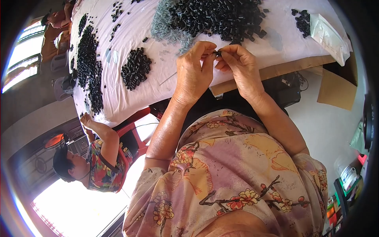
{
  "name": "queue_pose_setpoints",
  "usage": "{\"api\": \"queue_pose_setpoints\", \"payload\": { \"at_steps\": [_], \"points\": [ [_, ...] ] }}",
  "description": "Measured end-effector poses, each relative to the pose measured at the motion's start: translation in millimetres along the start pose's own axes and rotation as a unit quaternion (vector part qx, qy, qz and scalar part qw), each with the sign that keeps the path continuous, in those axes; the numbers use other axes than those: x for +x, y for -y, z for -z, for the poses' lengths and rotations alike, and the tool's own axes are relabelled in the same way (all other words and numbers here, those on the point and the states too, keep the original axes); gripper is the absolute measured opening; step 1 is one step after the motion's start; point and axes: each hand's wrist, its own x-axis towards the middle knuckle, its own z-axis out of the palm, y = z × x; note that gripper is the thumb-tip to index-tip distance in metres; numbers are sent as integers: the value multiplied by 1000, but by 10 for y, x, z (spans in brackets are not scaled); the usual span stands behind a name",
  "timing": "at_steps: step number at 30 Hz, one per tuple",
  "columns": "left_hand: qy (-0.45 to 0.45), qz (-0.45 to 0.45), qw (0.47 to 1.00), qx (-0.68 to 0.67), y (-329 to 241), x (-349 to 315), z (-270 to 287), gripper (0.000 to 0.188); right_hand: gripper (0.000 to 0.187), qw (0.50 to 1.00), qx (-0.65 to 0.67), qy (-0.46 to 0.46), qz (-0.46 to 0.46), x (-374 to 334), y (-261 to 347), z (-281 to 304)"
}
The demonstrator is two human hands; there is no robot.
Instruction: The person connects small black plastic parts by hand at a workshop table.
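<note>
My left hand (193,73) and my right hand (242,69) meet at the near edge of the cloth-covered table. Both pinch a small black plastic piece (216,54) between their fingertips, which partly hide it. Just beyond my hands spreads a large heap of short black tube-like plastic pieces (221,17). Against its left side lies a heap of small shiny grey-green pieces (167,23), too fine to make out. A thin straight rod (168,78) rests on the cloth beside my left wrist. Farther left sits a smaller pile of black pieces (136,68).
A long pile of black pieces (89,67) runs along the table's left end, where a co-worker (104,158) sits on a red chair (138,136). At right, a white plastic bag (325,35) hangs over the edge near an open cardboard box (335,90). More people sit at far left.
</note>
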Motion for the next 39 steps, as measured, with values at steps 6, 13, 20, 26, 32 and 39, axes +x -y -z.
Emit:
{"api": "queue_pose_setpoints", "payload": {
  "at_steps": [6,13,20,26,32,39],
  "points": [
    [33,-7,998,43,-40,30,73,22,8,1000,-9,9,-1,-11,16,-5],
    [90,19,994,66,-68,85,145,30,5,997,-71,11,27,-18,-2,-9],
    [60,7,994,92,-117,51,45,29,4,991,-113,-3,74,-31,13,-22],
    [27,-4,996,82,-101,69,-4,28,8,992,-96,-12,82,-17,-5,-12],
    [2,7,1000,29,-10,57,-41,15,7,998,-30,-13,54,25,46,26],
    [0,30,999,-12,-9,66,-35,15,13,999,-19,-7,32,5,37,29]
  ]
}}
